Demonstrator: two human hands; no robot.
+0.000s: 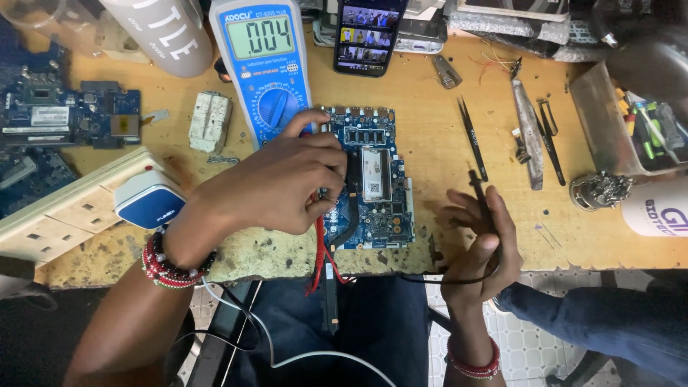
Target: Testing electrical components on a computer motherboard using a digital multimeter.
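Note:
My left hand (276,185) rests on the left edge of a blue laptop circuit board (376,179) lying on the wooden bench. It grips a red test probe (319,240) pressed down at the board's left side. The probe's red lead hangs over the bench's front edge. My right hand (479,240), to the right of the board and off it, holds a black test probe (479,190) whose tip points up and away. A black lead curls under that hand. A blue-cased multimeter (264,64) with a lit display stands just behind my left hand.
A phone (367,32) with a lit screen lies behind the board. Black tweezers (473,136) and more hand tools (534,136) lie to the right. A white socket strip (64,204) with a blue-white adapter (149,201) and another circuit board (68,115) sit at left. A white bottle (168,32) stands at the back.

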